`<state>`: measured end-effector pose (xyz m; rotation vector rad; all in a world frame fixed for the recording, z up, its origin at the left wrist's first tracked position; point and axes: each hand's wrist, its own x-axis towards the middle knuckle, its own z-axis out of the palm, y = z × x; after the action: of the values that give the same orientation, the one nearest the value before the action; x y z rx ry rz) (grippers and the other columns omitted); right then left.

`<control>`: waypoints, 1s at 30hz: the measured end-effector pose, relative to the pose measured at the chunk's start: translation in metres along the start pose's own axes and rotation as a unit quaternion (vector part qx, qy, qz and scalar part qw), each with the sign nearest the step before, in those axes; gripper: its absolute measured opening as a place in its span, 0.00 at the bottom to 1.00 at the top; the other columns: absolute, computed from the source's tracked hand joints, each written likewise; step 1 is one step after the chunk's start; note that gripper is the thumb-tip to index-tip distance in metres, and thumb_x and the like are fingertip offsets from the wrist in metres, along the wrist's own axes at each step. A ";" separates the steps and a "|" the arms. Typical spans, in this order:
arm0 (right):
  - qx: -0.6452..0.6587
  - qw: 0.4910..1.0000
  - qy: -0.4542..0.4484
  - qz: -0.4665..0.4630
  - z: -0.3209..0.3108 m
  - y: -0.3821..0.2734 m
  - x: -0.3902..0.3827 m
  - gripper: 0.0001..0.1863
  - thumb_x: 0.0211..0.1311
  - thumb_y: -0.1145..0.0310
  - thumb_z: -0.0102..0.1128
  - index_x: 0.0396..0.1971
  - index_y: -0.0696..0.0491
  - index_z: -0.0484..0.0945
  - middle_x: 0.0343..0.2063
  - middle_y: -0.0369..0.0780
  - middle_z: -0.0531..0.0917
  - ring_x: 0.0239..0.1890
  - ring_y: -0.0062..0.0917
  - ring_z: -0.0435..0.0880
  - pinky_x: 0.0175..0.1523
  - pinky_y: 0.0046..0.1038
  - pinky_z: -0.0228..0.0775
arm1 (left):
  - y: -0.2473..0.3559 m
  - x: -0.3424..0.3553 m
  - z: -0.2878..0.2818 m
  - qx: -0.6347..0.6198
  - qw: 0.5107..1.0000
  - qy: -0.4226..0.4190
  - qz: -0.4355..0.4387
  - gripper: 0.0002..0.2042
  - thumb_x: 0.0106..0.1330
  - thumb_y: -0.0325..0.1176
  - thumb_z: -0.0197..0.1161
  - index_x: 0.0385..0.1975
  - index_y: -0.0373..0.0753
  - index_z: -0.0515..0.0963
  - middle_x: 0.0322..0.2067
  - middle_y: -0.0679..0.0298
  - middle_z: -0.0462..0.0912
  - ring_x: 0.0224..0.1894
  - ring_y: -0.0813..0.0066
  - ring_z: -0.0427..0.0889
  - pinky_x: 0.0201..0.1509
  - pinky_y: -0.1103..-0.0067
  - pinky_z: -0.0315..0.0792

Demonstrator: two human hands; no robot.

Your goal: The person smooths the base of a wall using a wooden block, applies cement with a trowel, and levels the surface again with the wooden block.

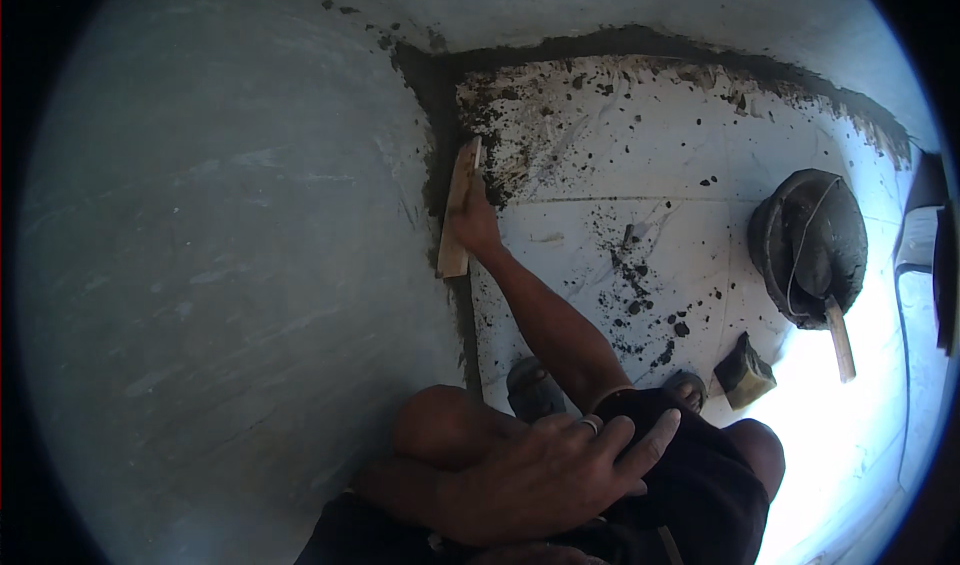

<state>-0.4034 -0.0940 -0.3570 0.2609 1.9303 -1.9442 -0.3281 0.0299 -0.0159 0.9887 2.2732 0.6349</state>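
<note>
My right hand (472,220) reaches forward and grips a narrow wooden board (452,257), held lengthwise against the dark wet mortar band (430,105) at the foot of the grey wall (220,215). Its arm crosses above the speckled white tile floor (545,165). My left hand (560,475), with a ring, hangs low over my bent knees; its index finger is stretched out, the other fingers are loosely bent, and I see nothing held in it.
A mortar-caked bucket (780,235) stands at the right with a wooden-handled tool (840,343) in it. A dirty block (744,375) lies nearer my feet. Mortar crumbs dot the tiles, and another mortar band runs along the far wall (620,5). Bright light falls at the right.
</note>
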 end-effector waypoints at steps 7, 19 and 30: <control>0.042 0.998 0.011 -0.035 -0.001 0.015 -0.073 0.41 0.60 0.66 0.55 0.70 0.61 0.48 0.58 0.59 0.72 0.62 0.49 0.72 0.64 0.39 0.63 | -0.002 -0.002 0.003 0.020 0.999 0.018 0.017 0.34 0.66 0.44 0.61 0.68 0.35 0.61 0.27 0.64 0.71 0.21 0.78 0.76 0.24 0.80 0.73; 0.005 0.999 0.013 -0.029 -0.005 0.017 -0.059 0.40 0.57 0.67 0.56 0.68 0.63 0.52 0.54 0.61 0.75 0.58 0.52 0.74 0.61 0.40 0.67 | 0.009 -0.009 0.007 0.021 0.999 0.033 0.032 0.33 0.65 0.43 0.63 0.67 0.33 0.62 0.27 0.63 0.72 0.19 0.79 0.72 0.23 0.81 0.71; -0.053 0.994 -0.087 0.025 -0.016 0.029 -0.062 0.43 0.58 0.65 0.54 0.71 0.60 0.45 0.58 0.61 0.71 0.60 0.53 0.72 0.62 0.40 0.67 | 0.014 -0.012 0.013 0.100 0.993 0.047 0.040 0.29 0.67 0.42 0.60 0.65 0.33 0.65 0.26 0.65 0.73 0.21 0.81 0.74 0.24 0.83 0.71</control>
<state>-0.3377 -0.0685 -0.3593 0.1051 1.8874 -1.7635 -0.3059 0.0316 -0.0132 1.1721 2.4275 0.5022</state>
